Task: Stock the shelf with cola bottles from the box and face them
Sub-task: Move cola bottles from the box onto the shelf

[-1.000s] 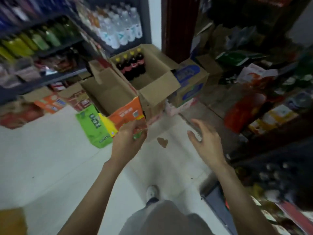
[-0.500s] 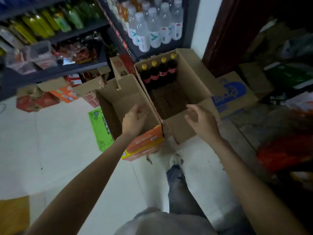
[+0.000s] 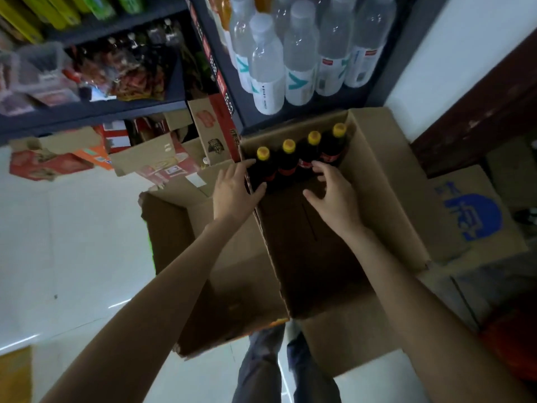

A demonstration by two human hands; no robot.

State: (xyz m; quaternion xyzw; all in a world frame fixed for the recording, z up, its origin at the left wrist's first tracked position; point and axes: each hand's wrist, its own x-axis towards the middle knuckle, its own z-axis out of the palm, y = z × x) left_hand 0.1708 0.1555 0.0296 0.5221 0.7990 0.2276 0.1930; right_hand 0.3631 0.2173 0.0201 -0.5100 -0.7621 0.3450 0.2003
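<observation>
A person looks down into an open cardboard box (image 3: 377,181) on the shop floor. Four cola bottles (image 3: 299,158) with yellow caps stand upright in a row against the box's far wall, toward twelve o'clock.

The left hand (image 3: 235,190) reaches over the box's left wall, with its fingers spread around the leftmost bottle (image 3: 263,167); they seem to touch it, though a firm grasp cannot be confirmed. The right hand (image 3: 334,196) is inside the box with its fingers loosely spread, and its fingertips are at the third bottle (image 3: 309,154) from the left.

A second, empty-looking carton (image 3: 180,228) stands touching the box at nine o'clock. A dark shelf (image 3: 386,68) at twelve o'clock holds clear water bottles (image 3: 299,53). A flattened box with blue print (image 3: 470,216) lies at three o'clock.
</observation>
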